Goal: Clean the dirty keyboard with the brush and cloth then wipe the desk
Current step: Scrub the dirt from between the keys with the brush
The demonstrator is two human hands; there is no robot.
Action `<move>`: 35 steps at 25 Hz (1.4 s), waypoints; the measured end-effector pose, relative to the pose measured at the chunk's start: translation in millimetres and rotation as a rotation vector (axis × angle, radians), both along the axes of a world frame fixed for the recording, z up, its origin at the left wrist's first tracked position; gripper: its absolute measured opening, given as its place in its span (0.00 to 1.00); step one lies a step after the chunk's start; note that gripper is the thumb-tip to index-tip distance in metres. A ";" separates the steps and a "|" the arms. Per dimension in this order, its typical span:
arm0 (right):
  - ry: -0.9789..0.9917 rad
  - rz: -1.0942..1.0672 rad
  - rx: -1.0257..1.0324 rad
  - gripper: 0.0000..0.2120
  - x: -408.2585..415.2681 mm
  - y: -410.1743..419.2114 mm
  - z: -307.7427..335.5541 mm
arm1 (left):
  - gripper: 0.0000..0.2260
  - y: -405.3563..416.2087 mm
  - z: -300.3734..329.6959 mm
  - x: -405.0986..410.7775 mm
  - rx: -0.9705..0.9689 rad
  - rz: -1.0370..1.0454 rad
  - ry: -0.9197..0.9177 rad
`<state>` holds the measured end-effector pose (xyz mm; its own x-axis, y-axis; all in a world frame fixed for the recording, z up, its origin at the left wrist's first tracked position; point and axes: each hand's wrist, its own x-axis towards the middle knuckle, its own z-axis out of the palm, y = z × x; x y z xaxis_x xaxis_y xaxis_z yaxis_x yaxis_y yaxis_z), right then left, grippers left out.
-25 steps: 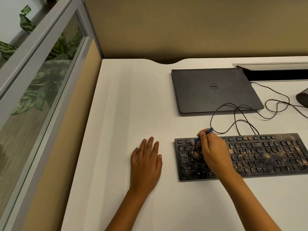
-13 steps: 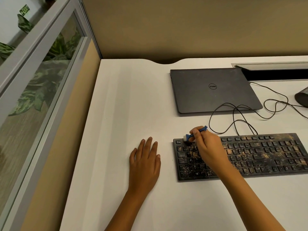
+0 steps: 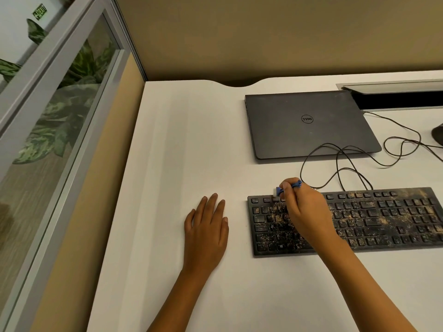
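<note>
A black keyboard (image 3: 383,221) speckled with brown dirt lies on the white desk (image 3: 182,144) at the right. My right hand (image 3: 304,209) is over its left part, closed on a small blue brush (image 3: 291,185) whose head touches the top-left key row. My left hand (image 3: 206,228) rests flat on the desk, palm down, just left of the keyboard, holding nothing. No cloth is in view.
A closed dark laptop (image 3: 309,123) lies behind the keyboard. Thin black cables (image 3: 347,161) loop between them. A dark object (image 3: 437,135) sits at the right edge, beside a recessed cable tray (image 3: 393,92). Partition walls border the desk at the back and left.
My right hand has carried the brush leftward along the keyboard's top row, toward the top-left corner keys. My left hand has stayed flat in place.
</note>
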<state>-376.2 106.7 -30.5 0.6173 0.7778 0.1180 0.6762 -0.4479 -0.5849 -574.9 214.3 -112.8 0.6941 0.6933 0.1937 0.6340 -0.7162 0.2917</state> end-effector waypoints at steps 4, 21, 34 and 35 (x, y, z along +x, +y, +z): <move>0.080 0.056 -0.093 0.14 -0.6 -0.9 -0.5 | 0.20 0.5 1.9 0.8 -0.010 0.013 -0.001; 0.063 0.127 -0.136 0.15 7.8 -5.3 4.6 | 0.20 0.0 1.4 1.3 -0.047 0.032 0.022; 0.095 0.145 -0.119 0.11 11.7 -7.0 1.9 | 0.20 -0.5 2.2 0.9 -0.037 0.038 0.031; 0.099 0.155 -0.145 0.12 11.0 -8.0 2.1 | 0.19 -0.7 2.4 1.1 -0.037 0.038 0.030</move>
<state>-365.2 98.7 -28.3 0.4918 0.8688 -0.0569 0.6859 -0.4269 -0.5894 -573.8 213.6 -110.4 0.6725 0.7253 0.1469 0.6693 -0.6808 0.2975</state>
